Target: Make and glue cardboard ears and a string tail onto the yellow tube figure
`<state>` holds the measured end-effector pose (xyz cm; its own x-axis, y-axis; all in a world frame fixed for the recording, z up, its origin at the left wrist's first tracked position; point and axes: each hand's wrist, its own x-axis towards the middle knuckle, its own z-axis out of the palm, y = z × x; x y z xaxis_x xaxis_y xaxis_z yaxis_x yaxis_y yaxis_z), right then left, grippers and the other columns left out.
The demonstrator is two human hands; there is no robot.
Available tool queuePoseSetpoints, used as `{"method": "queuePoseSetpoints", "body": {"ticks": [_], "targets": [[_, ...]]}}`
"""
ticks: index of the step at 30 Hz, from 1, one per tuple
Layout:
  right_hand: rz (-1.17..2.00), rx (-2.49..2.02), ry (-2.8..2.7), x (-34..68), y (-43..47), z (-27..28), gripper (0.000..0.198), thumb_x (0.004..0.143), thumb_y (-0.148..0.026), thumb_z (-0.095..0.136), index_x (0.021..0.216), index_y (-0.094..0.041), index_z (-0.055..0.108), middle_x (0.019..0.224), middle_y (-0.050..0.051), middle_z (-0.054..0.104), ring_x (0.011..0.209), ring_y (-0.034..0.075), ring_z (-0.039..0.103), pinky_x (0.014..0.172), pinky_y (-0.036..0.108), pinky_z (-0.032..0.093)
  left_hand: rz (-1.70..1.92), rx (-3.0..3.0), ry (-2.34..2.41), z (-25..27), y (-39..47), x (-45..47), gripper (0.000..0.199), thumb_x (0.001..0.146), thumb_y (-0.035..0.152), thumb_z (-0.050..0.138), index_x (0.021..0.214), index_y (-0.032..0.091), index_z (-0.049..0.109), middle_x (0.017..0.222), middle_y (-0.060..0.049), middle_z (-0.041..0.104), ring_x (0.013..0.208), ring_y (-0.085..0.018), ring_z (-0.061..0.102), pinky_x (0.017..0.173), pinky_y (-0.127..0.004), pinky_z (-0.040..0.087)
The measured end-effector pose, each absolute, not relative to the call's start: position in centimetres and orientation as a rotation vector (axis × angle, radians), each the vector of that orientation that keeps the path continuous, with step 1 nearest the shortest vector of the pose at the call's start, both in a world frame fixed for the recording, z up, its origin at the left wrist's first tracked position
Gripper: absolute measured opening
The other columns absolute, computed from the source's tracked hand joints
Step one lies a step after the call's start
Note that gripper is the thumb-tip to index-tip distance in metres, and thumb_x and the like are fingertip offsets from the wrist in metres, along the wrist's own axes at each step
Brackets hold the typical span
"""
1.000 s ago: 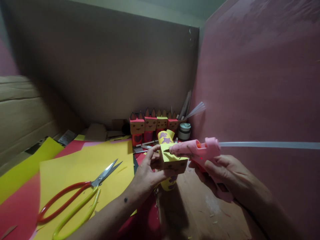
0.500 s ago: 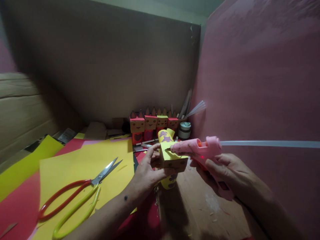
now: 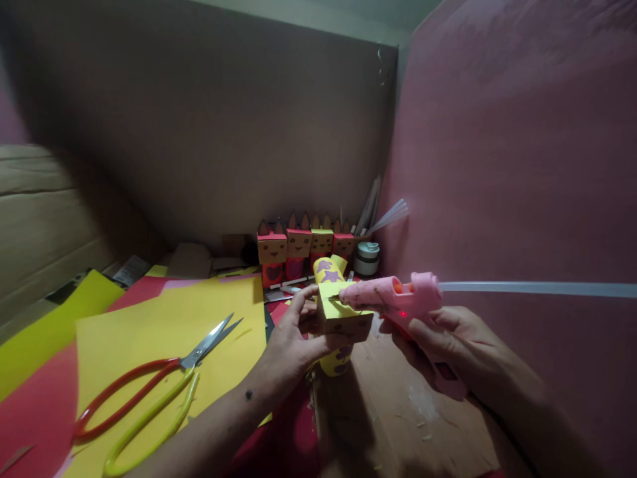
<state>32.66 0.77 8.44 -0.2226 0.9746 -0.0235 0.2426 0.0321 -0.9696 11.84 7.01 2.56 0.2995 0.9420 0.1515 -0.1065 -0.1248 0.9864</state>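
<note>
"Where's the cardboard box head [image 3: 343, 314]?"

"Above the brown work board [image 3: 423, 405], yellow side up. The purple-patched yellow tube [image 3: 328, 272] shows beyond and below it. The left hand [image 3: 293, 342] pinches the box between thumb and fingers."

"And the right hand [image 3: 445, 335]?"

"Curled around the handle of the pink glue gun [image 3: 388, 297], its nozzle at the yellow top. I can't tell whether the trigger is squeezed."

"What could go wrong?"

"The red light [image 3: 403, 315] is lit, so the tip is probably hot; a slip leftward could burn the nearby left fingers. Too much glue might run down over the drawn face."

"Anything in the way?"

"The scissors [image 3: 189, 364] lie, blades parted, on a yellow sheet [image 3: 149, 325] near the left forearm [image 3: 223, 411]. Four box-headed figures [image 3: 298, 244] and a lidded jar [image 3: 367, 264] crowd the space behind the tube."
</note>
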Motion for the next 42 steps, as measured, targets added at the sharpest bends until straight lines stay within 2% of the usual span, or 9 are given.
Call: {"method": "queuePoseSetpoints", "body": {"ticks": [10,26,31,37,42], "targets": [[1.243,-1.188,-1.555,33.2,1.0,7.5,0.051,0.082,-0.061,0.058,0.06,-0.016,0.047,0.052,-0.003,0.04,0.046,0.006,0.033,0.043,0.022,0.021,1.085,1.331,0.808,2.3,7.0,11.9,0.073,0.064,0.027,0.082,0.127,0.028,0.043,0.114,-0.009,0.067,0.107,-0.029,0.064,0.095,-0.046,0.047],[1.25,-1.286,-1.49,33.0,0.4,8.2,0.05,0.08,-0.065,0.059,0.074,-0.015,0.059,0.052,-0.005,0.037,0.044,0.005,0.027,0.044,0.023,0.018,1.099,1.388,0.793,1.4,7.5,11.7,0.067,0.069,0.024,0.078,0.127,0.03,0.043,0.109,-0.006,0.066,0.104,-0.029,0.065,0.092,-0.047,0.049],[1.232,-1.301,-1.464,33.2,0.5,8.0,0.054,0.077,-0.066,0.061,0.062,-0.015,0.055,0.05,-0.003,0.04,0.045,0.006,0.031,0.044,0.023,0.02,1.097,1.377,0.786,1.3,7.6,11.7,0.067,0.069,0.023,0.078,0.126,0.03,0.043,0.114,-0.007,0.065,0.106,-0.028,0.064,0.094,-0.046,0.048],[1.168,-1.289,-1.393,34.0,-0.1,8.0,0.053,0.077,-0.065,0.059,0.076,-0.014,0.068,0.047,-0.001,0.044,0.043,0.008,0.034,0.044,0.024,0.021,1.074,1.426,0.841,1.6,7.7,11.6,0.07,0.068,0.028,0.079,0.127,0.029,0.042,0.113,-0.007,0.065,0.107,-0.027,0.063,0.097,-0.046,0.046],[1.104,-1.318,-1.324,34.4,-0.5,7.8,0.05,0.077,-0.063,0.06,0.07,-0.015,0.067,0.048,-0.002,0.04,0.045,0.008,0.031,0.045,0.023,0.02,1.065,1.437,0.882,1.5,7.9,11.6,0.072,0.066,0.029,0.08,0.128,0.029,0.042,0.116,-0.007,0.065,0.104,-0.027,0.064,0.095,-0.046,0.047]]}}
